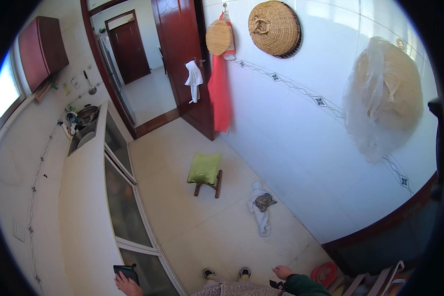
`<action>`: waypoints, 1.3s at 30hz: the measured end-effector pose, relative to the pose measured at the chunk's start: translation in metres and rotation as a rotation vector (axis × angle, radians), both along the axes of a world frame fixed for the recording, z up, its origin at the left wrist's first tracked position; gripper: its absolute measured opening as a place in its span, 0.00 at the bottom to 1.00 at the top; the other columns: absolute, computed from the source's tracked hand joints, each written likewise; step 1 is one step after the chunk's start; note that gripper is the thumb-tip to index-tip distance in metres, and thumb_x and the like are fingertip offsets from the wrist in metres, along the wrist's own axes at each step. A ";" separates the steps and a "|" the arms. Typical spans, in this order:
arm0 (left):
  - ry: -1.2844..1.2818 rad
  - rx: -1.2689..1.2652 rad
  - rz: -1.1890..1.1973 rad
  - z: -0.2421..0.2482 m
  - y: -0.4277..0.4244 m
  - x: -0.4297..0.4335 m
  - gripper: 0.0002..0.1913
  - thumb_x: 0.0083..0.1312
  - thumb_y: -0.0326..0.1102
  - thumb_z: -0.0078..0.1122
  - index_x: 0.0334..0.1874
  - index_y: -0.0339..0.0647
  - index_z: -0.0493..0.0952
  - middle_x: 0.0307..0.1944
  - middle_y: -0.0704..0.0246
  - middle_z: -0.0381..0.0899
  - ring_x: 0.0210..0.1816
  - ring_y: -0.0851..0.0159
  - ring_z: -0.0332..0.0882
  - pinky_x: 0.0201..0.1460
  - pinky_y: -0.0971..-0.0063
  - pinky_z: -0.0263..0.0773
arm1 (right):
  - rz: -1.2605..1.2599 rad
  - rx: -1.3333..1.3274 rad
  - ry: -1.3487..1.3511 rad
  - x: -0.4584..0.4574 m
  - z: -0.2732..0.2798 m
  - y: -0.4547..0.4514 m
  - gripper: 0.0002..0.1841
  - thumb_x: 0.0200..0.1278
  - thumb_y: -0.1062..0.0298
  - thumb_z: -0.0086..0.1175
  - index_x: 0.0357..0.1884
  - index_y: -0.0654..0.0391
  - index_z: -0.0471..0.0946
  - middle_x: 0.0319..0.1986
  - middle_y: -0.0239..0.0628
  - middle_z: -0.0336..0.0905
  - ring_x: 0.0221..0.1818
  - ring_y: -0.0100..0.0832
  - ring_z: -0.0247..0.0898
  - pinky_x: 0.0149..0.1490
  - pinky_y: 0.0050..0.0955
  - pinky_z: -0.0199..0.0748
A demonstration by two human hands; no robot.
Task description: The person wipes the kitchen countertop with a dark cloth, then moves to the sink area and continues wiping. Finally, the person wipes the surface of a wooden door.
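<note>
My left hand (127, 284) lies at the bottom left on a small dark green-black item (127, 273), perhaps a folded cloth or pouch, at the edge of the white countertop (86, 222). Whether the fingers grip it is not clear. My right hand (282, 272), coming out of a dark green sleeve, hangs over the floor with its fingers loosely curled; nothing is visible in it. Ahead on the floor, a small wooden stool (218, 185) carries a shiny green cushion (205, 168). White and patterned cloths (260, 214) lie crumpled near the tiled wall.
A sink (83, 138) with a pan is at the counter's far end. A dark red door (181, 48) stands ajar with a white cloth on its handle. At the lower right are a red basin (324, 273) and a rack (370, 283). Woven baskets (273, 27) hang on the wall.
</note>
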State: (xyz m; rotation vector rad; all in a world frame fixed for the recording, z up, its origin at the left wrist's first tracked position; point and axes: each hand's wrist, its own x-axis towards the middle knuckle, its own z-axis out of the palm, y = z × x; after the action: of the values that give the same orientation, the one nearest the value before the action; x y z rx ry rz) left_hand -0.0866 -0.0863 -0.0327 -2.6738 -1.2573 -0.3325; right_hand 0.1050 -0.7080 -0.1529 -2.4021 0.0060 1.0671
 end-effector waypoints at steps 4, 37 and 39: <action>-0.004 0.056 0.043 -0.002 0.011 0.016 0.28 0.63 0.43 0.48 0.65 0.39 0.67 0.63 0.51 0.67 0.60 0.40 0.64 0.58 0.46 0.63 | -0.117 0.007 0.010 -0.005 0.008 0.003 0.28 0.66 0.43 0.44 0.45 0.62 0.80 0.42 0.52 0.80 0.48 0.51 0.74 0.54 0.44 0.69; -0.037 -0.049 0.218 -0.016 0.131 0.140 0.33 0.65 0.63 0.45 0.68 0.52 0.65 0.69 0.57 0.59 0.63 0.38 0.60 0.57 0.40 0.60 | -0.224 -0.003 0.063 0.010 0.016 0.070 0.29 0.67 0.43 0.45 0.51 0.62 0.78 0.48 0.51 0.78 0.53 0.49 0.72 0.59 0.43 0.67; -0.042 -0.036 0.191 -0.017 0.127 0.136 0.34 0.64 0.62 0.48 0.68 0.52 0.65 0.69 0.56 0.59 0.62 0.38 0.60 0.56 0.40 0.61 | -0.205 -0.002 0.052 0.011 0.014 0.067 0.29 0.66 0.43 0.45 0.51 0.62 0.78 0.48 0.51 0.78 0.53 0.48 0.72 0.58 0.42 0.67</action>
State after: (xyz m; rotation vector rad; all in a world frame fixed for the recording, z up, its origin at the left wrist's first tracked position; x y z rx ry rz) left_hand 0.0499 0.0405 -0.0501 -2.5606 -1.5310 -0.3437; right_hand 0.1164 -0.6413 -0.1390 -2.3161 0.2658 1.0333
